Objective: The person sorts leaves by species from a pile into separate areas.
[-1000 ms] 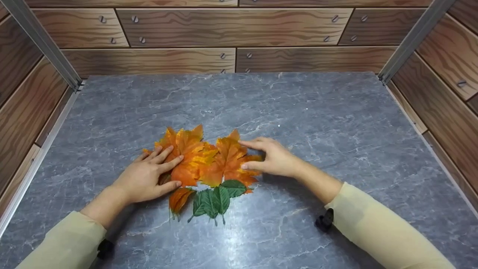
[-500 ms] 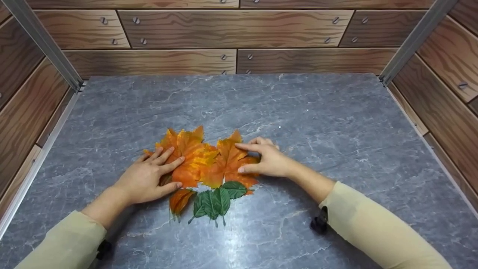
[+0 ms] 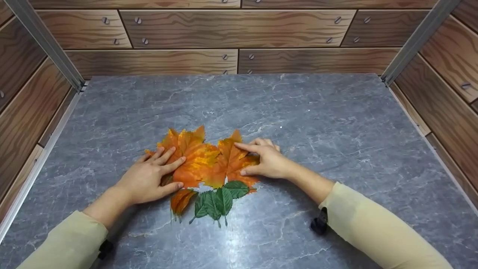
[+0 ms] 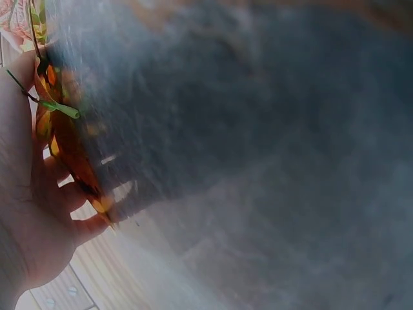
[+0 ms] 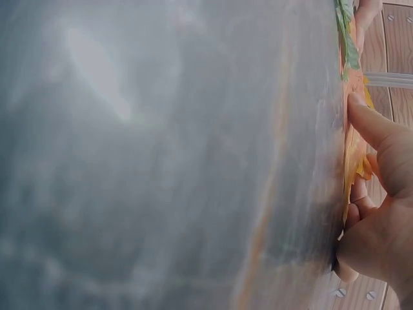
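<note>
Orange-and-yellow artificial maple leaves (image 3: pixel 194 164) lie overlapping on the grey marbled table. My left hand (image 3: pixel 147 179) rests on their left side, fingers spread and fairly straight; the left wrist view shows orange leaf edges (image 4: pixel 71 152) beneath it. On the right-hand maple leaf (image 3: pixel 228 155), the index finger and thumb of my right hand (image 3: pixel 270 160) touch the surface, set apart, while its other fingers bend in behind. Green leaves (image 3: pixel 214 203) with short stems fan out below the orange ones. Beside them sits a smaller folded-looking orange leaf (image 3: pixel 182 200), just under my left thumb.
The marbled tabletop (image 3: pixel 317 112) stretches out behind and to both sides of the leaves. Wood-plank-patterned walls (image 3: pixel 239 30) enclose it at the back and sides. Metal posts (image 3: pixel 420 41) stand at the back corners. Black wrist straps (image 3: pixel 319 221) show at the sleeves.
My right hand has shifted slightly left, its index finger and thumb coming further onto the right-hand maple leaf. The left hand and the leaves stay almost where they were.
</note>
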### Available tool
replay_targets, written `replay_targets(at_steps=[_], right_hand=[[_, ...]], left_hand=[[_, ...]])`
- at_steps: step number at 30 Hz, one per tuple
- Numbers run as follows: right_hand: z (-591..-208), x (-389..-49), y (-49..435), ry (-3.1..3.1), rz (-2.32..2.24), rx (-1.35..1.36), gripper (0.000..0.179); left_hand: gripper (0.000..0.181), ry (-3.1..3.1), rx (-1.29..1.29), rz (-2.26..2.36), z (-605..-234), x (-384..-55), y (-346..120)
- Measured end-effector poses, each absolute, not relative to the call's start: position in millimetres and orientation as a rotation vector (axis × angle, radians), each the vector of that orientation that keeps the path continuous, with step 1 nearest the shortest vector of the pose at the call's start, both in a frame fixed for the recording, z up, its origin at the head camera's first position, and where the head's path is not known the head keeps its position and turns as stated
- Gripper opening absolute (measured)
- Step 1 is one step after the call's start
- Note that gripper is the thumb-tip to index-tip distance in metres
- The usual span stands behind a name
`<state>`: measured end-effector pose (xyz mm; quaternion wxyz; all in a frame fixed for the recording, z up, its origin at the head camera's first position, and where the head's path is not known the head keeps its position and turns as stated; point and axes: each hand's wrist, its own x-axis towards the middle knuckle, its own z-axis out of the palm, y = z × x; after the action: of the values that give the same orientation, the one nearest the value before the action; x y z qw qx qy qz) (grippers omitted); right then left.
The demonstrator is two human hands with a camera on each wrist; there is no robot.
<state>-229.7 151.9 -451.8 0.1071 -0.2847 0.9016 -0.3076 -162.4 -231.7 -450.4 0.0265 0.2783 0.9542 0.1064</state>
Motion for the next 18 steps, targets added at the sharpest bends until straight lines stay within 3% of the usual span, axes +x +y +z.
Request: replay_targets(at_steps=[18], right_hand=[[-449.8,-230.8,155.6,2.626,-0.954,-0.828,0.078]], left_hand=[[0.075,2.953,0.878,0.308,-451.0,-163.9,-230.8]])
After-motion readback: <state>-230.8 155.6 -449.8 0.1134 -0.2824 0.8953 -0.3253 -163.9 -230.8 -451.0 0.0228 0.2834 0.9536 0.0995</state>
